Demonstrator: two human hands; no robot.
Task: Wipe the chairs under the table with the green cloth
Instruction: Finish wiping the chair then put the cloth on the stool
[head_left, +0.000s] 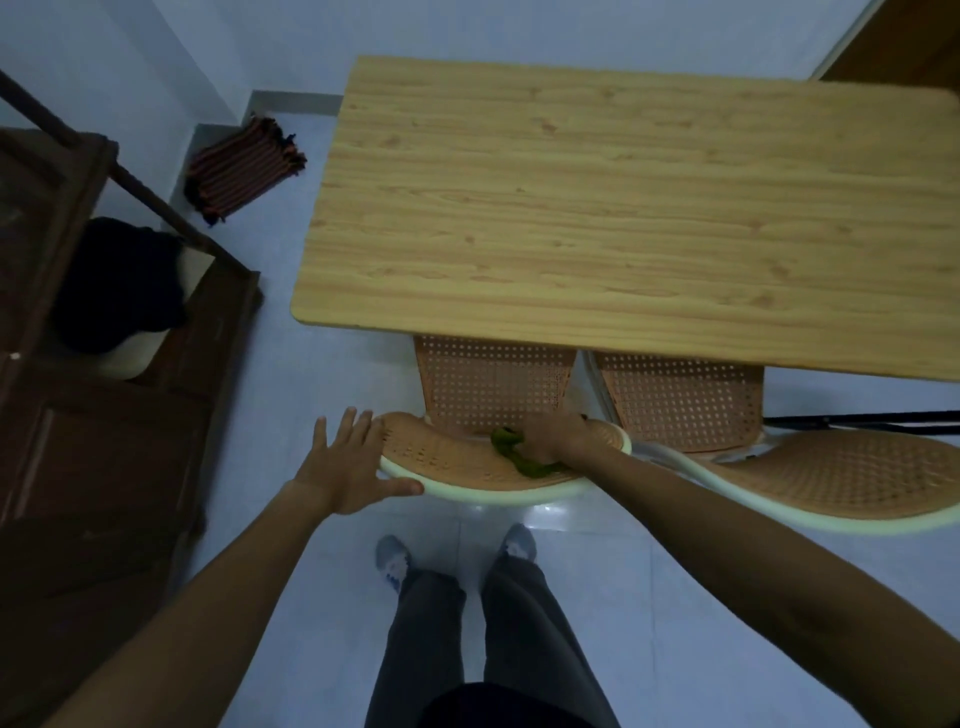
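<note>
Two orange perforated chairs with pale rims are tucked under a light wooden table (597, 208). On the backrest of the left chair (447, 457) lies the green cloth (519, 454), pressed down by my right hand (553, 436), whose fingers are closed over it. My left hand (348, 462) rests with fingers spread on the left end of that backrest, thumb along its pale rim. The right chair (841, 478) stands beside it, its seat partly hidden under the table.
A dark wooden cabinet (104, 415) with a black garment (119, 286) on it stands at the left. A striped folded cloth (244, 166) lies on the floor near the wall corner. My legs and shoes stand on pale floor tiles (291, 571) just behind the chairs.
</note>
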